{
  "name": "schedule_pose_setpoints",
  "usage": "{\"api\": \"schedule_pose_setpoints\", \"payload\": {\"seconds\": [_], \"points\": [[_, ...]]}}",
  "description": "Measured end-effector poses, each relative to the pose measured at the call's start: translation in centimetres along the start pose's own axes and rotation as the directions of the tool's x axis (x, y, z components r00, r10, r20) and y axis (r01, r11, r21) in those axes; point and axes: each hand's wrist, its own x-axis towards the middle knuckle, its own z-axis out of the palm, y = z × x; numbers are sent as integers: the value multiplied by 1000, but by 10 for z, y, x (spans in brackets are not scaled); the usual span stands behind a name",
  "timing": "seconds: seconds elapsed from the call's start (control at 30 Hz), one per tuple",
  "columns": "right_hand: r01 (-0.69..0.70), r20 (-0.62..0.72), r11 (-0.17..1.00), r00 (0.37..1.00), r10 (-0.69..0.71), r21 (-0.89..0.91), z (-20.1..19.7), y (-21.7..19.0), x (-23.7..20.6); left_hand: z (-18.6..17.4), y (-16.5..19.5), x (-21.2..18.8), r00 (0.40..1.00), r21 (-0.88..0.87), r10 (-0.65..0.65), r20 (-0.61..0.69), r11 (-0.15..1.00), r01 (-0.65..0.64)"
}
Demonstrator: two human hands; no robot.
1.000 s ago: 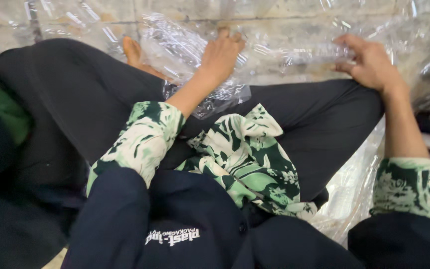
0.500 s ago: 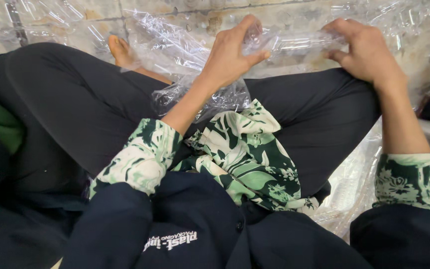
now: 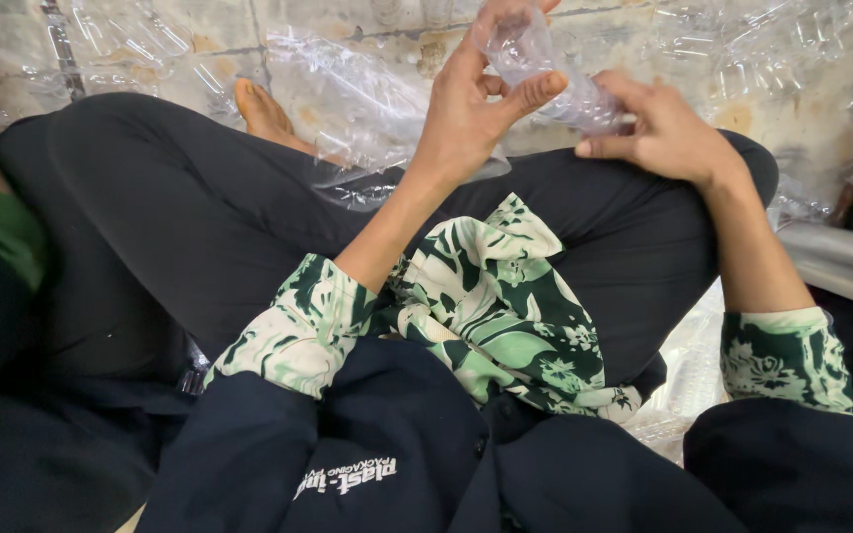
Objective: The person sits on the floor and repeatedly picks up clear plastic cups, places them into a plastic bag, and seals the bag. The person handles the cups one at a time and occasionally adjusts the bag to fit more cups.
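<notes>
I sit cross-legged on the floor in dark trousers. A clear plastic piece, a crumpled transparent container, is held up between both hands above my knees. My left hand grips its upper end with thumb and fingers. At the lower right end, my right hand closes on it. More clear plastic pieces lie on the floor just beyond my legs, beside my bare foot.
Clear plastic packaging is strewn over the tiled floor ahead. A metal cylinder lies at the right. A green-and-white patterned cloth rests on my lap. More clear plastic lies under my right knee.
Both hands rose from the plastic on the floor and came together, lifting one clear plastic piece above my knees. The view also tilted slightly.
</notes>
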Motion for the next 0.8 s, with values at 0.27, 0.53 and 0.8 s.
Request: {"api": "schedule_pose_setpoints", "payload": {"seconds": [0.27,0.53,0.8], "points": [[92,-68,959,995,-77,268,3,3,1,-32,-34,3,981,267,92,170,954,-136],[84,-166,940,986,-30,330,0,10,2,-39,-123,9,980,809,192,48,568,-151],[63,-265,991,960,-92,-117,0,19,1,-78,-44,-14,972,224,24,-235,974,30]]}}
